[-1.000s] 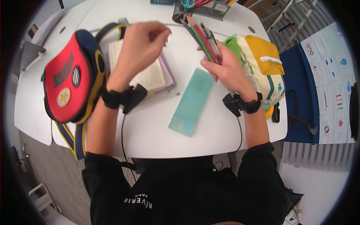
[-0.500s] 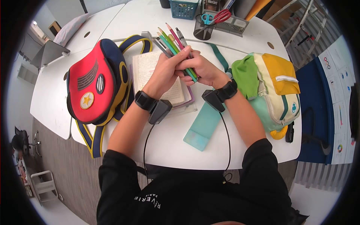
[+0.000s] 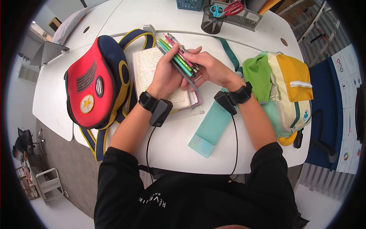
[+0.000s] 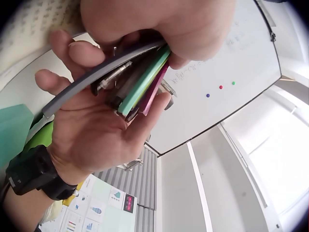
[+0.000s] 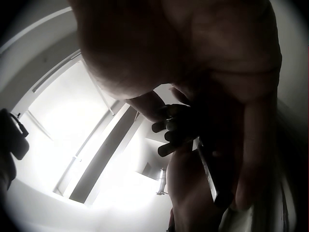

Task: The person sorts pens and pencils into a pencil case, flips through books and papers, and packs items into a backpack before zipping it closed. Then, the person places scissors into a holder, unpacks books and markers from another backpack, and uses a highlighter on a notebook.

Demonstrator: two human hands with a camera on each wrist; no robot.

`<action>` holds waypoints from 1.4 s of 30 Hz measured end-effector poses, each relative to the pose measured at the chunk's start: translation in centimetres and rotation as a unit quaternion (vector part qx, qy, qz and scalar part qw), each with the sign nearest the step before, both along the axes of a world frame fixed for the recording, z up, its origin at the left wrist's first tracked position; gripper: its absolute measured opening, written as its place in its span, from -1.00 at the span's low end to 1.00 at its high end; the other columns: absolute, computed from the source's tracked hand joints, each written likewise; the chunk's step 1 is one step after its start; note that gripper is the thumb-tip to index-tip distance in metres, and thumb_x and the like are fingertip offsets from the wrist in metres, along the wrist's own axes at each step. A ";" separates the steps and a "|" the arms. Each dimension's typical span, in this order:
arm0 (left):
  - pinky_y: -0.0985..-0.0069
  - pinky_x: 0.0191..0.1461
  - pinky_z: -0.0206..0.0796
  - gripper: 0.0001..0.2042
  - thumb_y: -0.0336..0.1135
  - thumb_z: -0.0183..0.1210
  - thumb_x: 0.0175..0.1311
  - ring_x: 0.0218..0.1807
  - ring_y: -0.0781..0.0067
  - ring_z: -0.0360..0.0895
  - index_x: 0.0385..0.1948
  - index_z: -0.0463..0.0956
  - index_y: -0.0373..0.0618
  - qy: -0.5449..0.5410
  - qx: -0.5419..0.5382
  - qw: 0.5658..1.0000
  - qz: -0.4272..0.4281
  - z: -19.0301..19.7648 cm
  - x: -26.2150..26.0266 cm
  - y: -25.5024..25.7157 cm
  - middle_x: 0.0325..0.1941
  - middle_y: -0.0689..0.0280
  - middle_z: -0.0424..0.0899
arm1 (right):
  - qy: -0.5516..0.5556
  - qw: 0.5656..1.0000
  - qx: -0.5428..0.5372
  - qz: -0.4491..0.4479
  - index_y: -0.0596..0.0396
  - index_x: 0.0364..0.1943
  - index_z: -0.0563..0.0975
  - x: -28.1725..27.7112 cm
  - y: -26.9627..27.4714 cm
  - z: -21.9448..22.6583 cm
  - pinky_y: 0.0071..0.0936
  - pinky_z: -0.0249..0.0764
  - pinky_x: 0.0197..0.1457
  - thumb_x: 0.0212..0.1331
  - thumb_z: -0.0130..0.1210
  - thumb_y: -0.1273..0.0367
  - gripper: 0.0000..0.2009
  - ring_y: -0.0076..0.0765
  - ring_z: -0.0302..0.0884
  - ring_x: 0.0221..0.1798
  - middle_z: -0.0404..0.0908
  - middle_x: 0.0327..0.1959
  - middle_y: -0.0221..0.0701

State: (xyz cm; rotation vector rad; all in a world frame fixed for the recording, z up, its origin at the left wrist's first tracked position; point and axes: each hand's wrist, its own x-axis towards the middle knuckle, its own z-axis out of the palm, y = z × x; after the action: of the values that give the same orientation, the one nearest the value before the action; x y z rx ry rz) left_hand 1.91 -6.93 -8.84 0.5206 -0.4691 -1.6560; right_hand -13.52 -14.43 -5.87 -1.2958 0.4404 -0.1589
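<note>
A bundle of colored pencils and pens (image 3: 182, 61) lies slanted between both hands above an open book (image 3: 145, 65). My left hand (image 3: 164, 78) grips it from the left, its thumb along the top. From the right, my right hand (image 3: 215, 68) cups the lower end, with the thumb against the bundle. In the left wrist view, a teal pencil (image 4: 145, 79), a magenta pencil (image 4: 154, 89) and a flat grey strip (image 4: 104, 70) stick out toward the right palm (image 4: 104, 140). Dark pencil ends (image 5: 169, 140) show in the right wrist view. A flat teal case (image 3: 211, 124) lies below the right wrist.
A red and navy backpack (image 3: 89, 84) stands at the left; a cream, green and yellow backpack (image 3: 286, 91) is at the right. Toward the back stand a mesh pen cup (image 3: 211, 26) with scissors (image 3: 217, 11), and a blue basket (image 3: 190, 4).
The right hand held the bundle alone at first, while the left hovered empty over the book. Both hands then came together around it. Now the bundle is tilted lower, with the right fingers looser.
</note>
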 end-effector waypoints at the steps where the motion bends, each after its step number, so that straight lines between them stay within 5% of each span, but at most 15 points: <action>1: 0.14 0.41 0.23 -0.47 0.03 -0.16 0.54 0.29 0.09 0.41 0.16 0.32 -0.36 -0.002 0.004 1.000 -0.002 -0.1 0.0 0.1 0.23 -0.02 0.45 | -0.002 1.000 0.004 -0.002 0.32 -0.07 0.47 0.1 0.1 -0.2 -0.27 0.71 -0.29 0.41 -0.09 -0.01 -0.46 -0.12 0.73 -0.30 0.64 -0.36 -0.05; 7: 0.16 0.32 0.32 -0.64 -0.05 -0.03 0.50 0.17 0.13 0.47 -0.06 0.37 -0.25 0.082 0.076 0.991 0.070 -1.3 0.7 -0.3 0.07 0.03 0.53 | -0.005 0.995 0.092 -0.024 0.31 -0.04 0.45 0.2 0.4 0.3 -0.34 0.70 -0.31 0.40 -0.05 0.00 -0.48 -0.08 0.74 -0.35 0.67 -0.32 0.03; 10: 0.21 0.22 0.39 -0.67 -0.07 0.02 0.48 0.02 0.20 0.50 -0.13 0.39 -0.23 0.134 0.038 0.987 0.077 -2.1 1.1 -0.7 -0.10 0.12 0.53 | 0.007 0.998 0.060 0.032 0.32 0.07 0.37 -0.2 0.3 0.6 -0.34 0.71 -0.23 0.36 0.09 0.20 -0.57 -0.14 0.74 -0.30 0.67 -0.20 0.05; 13: 0.25 0.13 0.42 -0.70 -0.09 0.05 0.47 -0.07 0.25 0.50 -0.18 0.40 -0.19 0.122 0.051 0.982 0.132 -2.1 1.5 -0.9 -0.19 0.19 0.50 | -0.028 0.993 0.051 0.102 0.34 0.18 0.25 -0.2 0.4 0.7 -0.42 0.69 -0.13 0.14 0.26 0.52 -0.45 -0.26 0.74 -0.25 0.65 -0.10 0.05; 19: 0.21 -0.04 0.54 -0.77 -0.16 0.03 0.49 -0.16 0.16 0.63 -0.15 0.37 -0.14 0.134 0.010 0.980 0.145 -1.9 1.2 -0.7 -0.24 0.18 0.57 | 0.029 0.998 -0.022 0.055 0.37 0.08 0.37 0.4 0.4 0.5 -0.46 0.69 -0.14 0.19 0.25 0.49 -0.58 -0.29 0.74 -0.27 0.69 -0.19 -0.05; 24: 0.21 0.07 0.46 -0.81 -0.20 0.01 0.49 -0.12 0.24 0.55 -0.17 0.38 -0.12 0.104 0.004 0.983 0.153 -2.2 1.3 -0.6 -0.22 0.24 0.53 | 0.057 0.997 -0.032 -0.049 0.38 -0.17 0.55 1.4 0.8 -0.5 -0.49 0.71 -0.26 0.19 0.30 0.42 -0.73 -0.31 0.74 -0.37 0.72 -0.35 -0.15; 32: 0.30 -0.05 0.47 -0.83 -0.23 -0.01 0.50 -0.19 0.31 0.56 -0.10 0.37 -0.12 0.104 0.029 0.988 0.109 -1.4 1.4 -0.1 -0.29 0.26 0.53 | 0.124 0.976 -0.176 -0.015 0.32 -0.29 0.62 -0.6 -0.8 1.8 -0.59 0.62 -0.40 0.26 0.27 0.27 -0.71 -0.42 0.71 -0.43 0.70 -0.44 -0.24; 34: 0.31 -0.12 0.48 -0.81 -0.22 -0.01 0.50 -0.27 0.32 0.57 -0.08 0.38 -0.13 0.103 0.039 0.990 0.091 -0.7 1.1 0.1 -0.31 0.27 0.55 | 0.070 0.971 -0.183 -0.135 0.32 -0.25 0.63 -1.0 -2.0 1.4 -0.62 0.59 -0.45 0.27 0.26 0.25 -0.69 -0.49 0.67 -0.50 0.66 -0.50 -0.30; 37: 0.37 -0.31 0.50 -0.79 -0.23 -0.02 0.51 -0.39 0.36 0.60 -0.06 0.39 -0.17 -0.038 0.040 0.998 -0.007 0.1 0.6 0.6 -0.31 0.24 0.62 | 0.027 0.956 -0.216 -0.196 0.34 -0.22 0.63 -0.3 -1.9 0.0 -0.64 0.45 -0.57 0.27 0.26 0.24 -0.67 -0.61 0.52 -0.61 0.61 -0.55 -0.38; 42: 0.46 -0.39 0.49 -0.77 -0.22 -0.01 0.51 -0.41 0.38 0.63 -0.01 0.40 -0.17 -0.126 0.012 0.991 -0.040 0.6 0.1 0.7 -0.28 0.20 0.65 | 0.037 0.941 -0.277 -0.191 0.32 -0.20 0.63 -0.5 -2.4 -0.5 -0.65 0.31 -0.62 0.25 0.26 0.28 -0.70 -0.68 0.40 -0.68 0.62 -0.52 -0.41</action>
State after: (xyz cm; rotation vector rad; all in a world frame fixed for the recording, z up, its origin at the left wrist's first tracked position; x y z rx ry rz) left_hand 2.04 -6.23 -8.25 0.7417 -0.6616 -1.6812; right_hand -14.05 -16.87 -6.40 -1.7608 0.7444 -0.5957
